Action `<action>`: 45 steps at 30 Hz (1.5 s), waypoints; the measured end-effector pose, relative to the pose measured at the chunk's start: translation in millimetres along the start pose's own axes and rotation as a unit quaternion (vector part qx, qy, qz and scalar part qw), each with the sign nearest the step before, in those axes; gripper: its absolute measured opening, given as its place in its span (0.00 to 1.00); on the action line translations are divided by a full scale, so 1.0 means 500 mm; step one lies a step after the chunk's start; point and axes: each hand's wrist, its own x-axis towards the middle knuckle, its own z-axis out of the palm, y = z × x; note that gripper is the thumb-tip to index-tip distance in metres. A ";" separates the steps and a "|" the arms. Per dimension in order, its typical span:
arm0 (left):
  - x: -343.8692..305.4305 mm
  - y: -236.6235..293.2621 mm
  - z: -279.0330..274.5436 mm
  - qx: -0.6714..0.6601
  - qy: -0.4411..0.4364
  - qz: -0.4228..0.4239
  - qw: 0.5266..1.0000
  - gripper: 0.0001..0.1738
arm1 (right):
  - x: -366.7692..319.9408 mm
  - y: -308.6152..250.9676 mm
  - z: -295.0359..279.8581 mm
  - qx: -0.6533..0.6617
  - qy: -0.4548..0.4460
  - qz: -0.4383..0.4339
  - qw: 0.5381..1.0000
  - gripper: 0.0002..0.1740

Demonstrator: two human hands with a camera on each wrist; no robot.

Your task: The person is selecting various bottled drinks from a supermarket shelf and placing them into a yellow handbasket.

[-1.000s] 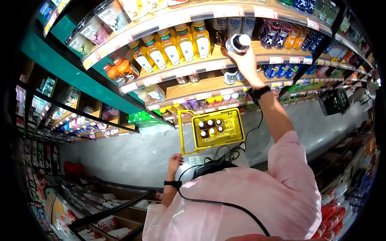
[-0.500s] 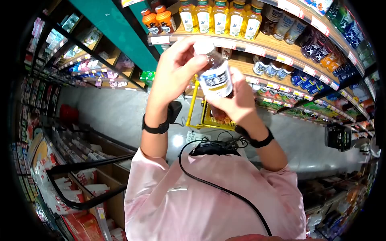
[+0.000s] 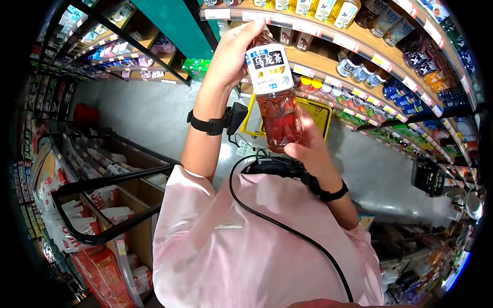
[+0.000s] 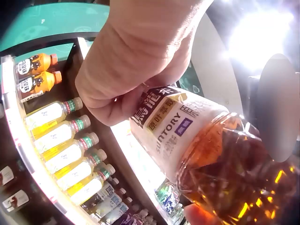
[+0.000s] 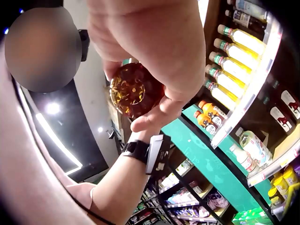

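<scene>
A bottle of reddish-brown tea [image 3: 280, 115] with a white label [image 3: 269, 69] is held between both hands in front of the chest, its label toward the head camera. My left hand [image 3: 233, 54] grips the bottle's neck end, and the cap is hidden by the fingers. At the lower end, my right hand [image 3: 310, 141] holds the bottle round its base. The left wrist view shows the label [image 4: 176, 124] close up below the left hand [image 4: 140, 56]. In the right wrist view the bottle's base [image 5: 133, 91] faces the camera, within the right hand [image 5: 157, 56].
A yellow basket [image 3: 322, 114] stands on the floor behind the bottle, partly hidden. Shelves of drinks [image 3: 370, 46] curve across the front and right. At the lower left are a black rail [image 3: 110, 233] and bins of packets. A black cable [image 3: 287, 230] hangs across the shirt.
The bottle came from the shelf side to the chest, and the left hand rose to grip its neck. Since then the bottle has turned more upright, its label facing the head camera, with the right hand lower.
</scene>
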 end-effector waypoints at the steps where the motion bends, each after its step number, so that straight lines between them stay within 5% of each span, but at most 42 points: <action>1: -0.001 0.001 0.002 0.007 -0.005 -0.008 1.000 0.25 | -0.008 0.031 0.003 0.011 0.032 -0.043 0.999 0.55; 16: -0.016 -0.020 0.027 0.000 -0.027 0.010 1.000 0.25 | -0.034 0.046 0.006 -0.021 0.087 0.013 0.996 0.58; 19: -0.017 -0.058 0.028 -0.009 -0.036 0.002 0.999 0.23 | -0.029 0.051 -0.007 0.024 0.005 0.022 0.999 0.54; 22: -0.019 -0.105 0.007 0.130 -0.054 0.047 0.989 0.18 | -0.036 0.068 -0.067 -0.027 -0.005 0.045 0.999 0.53; 26: -0.066 -0.129 -0.038 0.237 -0.113 -0.082 0.961 0.12 | -0.077 0.070 -0.176 -0.220 0.035 0.086 0.971 0.48; 31: -0.117 -0.231 -0.067 0.151 -0.132 -0.184 0.962 0.11 | -0.104 0.068 -0.217 -0.308 0.010 0.101 0.946 0.44; 36: -0.108 -0.295 -0.047 0.024 -0.119 -0.201 0.972 0.14 | -0.131 0.098 -0.241 -0.229 0.059 0.139 0.962 0.43; 39: -0.080 -0.312 -0.006 0.073 -0.148 -0.174 0.971 0.13 | -0.147 0.144 -0.309 -0.154 0.032 0.172 0.972 0.43; 43: -0.056 -0.342 0.097 0.204 -0.233 -0.154 0.938 0.16 | -0.187 0.172 -0.412 -0.199 0.142 0.174 0.954 0.32; 45: -0.041 -0.397 0.143 0.256 -0.248 -0.138 0.924 0.15 | -0.234 0.302 -0.505 -0.211 0.281 0.085 0.932 0.28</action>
